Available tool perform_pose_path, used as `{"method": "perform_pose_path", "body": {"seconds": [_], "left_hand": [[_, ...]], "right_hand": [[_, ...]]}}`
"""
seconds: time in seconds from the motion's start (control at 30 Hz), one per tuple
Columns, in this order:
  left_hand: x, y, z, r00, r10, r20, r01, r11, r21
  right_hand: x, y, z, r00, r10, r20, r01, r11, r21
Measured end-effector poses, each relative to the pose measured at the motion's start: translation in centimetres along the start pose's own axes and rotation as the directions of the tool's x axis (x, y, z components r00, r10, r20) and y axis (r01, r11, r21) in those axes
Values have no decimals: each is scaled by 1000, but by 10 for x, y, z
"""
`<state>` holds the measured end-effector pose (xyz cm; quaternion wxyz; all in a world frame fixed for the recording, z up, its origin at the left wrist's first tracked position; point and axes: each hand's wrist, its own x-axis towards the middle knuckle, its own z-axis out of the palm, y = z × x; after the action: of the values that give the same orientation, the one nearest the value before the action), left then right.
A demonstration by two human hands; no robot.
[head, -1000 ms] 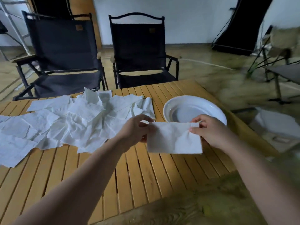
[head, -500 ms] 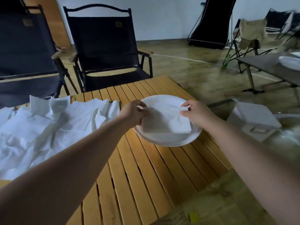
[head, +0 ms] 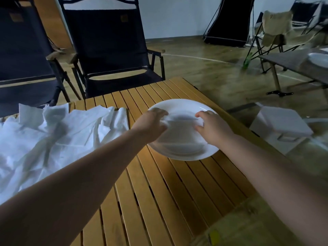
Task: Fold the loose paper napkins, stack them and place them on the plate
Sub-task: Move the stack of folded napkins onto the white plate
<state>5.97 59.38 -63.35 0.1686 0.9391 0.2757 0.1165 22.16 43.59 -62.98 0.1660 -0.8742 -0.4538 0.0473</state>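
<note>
Dim, flat indoor light — motion blur over plate (head: pixel 179 105) and right background; wide-angle warp at edges.

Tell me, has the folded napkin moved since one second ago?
Yes. The folded napkin moved forward: it was over the table slats on the near side of the white plate, now it is over the plate's middle.
</note>
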Motion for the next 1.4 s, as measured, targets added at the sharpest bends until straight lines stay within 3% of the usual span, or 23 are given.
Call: {"method": "perform_pose_path", "body": {"seconds": [0.1, 0.17, 0.3, 0.5, 0.67, 0.8, 0.93, 1.1, 1.4], "left_hand": [[-9, 2, 2, 964, 124, 235, -168, 969, 179], [-12, 3, 0, 945, 45, 325, -110, 977, 183], [-18, 9, -1, 945, 116, 306, -187, 959, 214], [-46, 21, 4, 967, 19, 253, -36, 997, 62], [-64, 27, 1, 961, -25, 275, 10, 998, 57], [-68, 26, -1, 978, -40, 203, 61, 993, -98], [-67, 16, -11, 995, -17, 97, 22, 998, -58], [-92, -16, -37, 993, -87, 79, 89, 996, -26], [-211, -140, -100, 967, -256, -15, 256, 966, 28]], "right_hand": [[-8, 0, 0, 997, -27, 67, 28, 1000, -14], [-13, 0, 0, 995, -23, 97, 27, 999, -44], [-26, 4, -4, 993, -13, 117, 21, 998, -62], [-54, 7, -10, 990, -4, 138, 8, 1000, -27], [-68, 3, -12, 989, -10, 149, 12, 1000, -16], [-70, -6, -13, 992, -16, 126, 21, 999, -41], [-65, -22, -15, 997, -59, 43, 64, 990, -123], [-63, -81, -8, 988, -145, 57, 146, 989, -19], [-83, -236, 53, 916, -357, 184, 346, 934, 88]]}}
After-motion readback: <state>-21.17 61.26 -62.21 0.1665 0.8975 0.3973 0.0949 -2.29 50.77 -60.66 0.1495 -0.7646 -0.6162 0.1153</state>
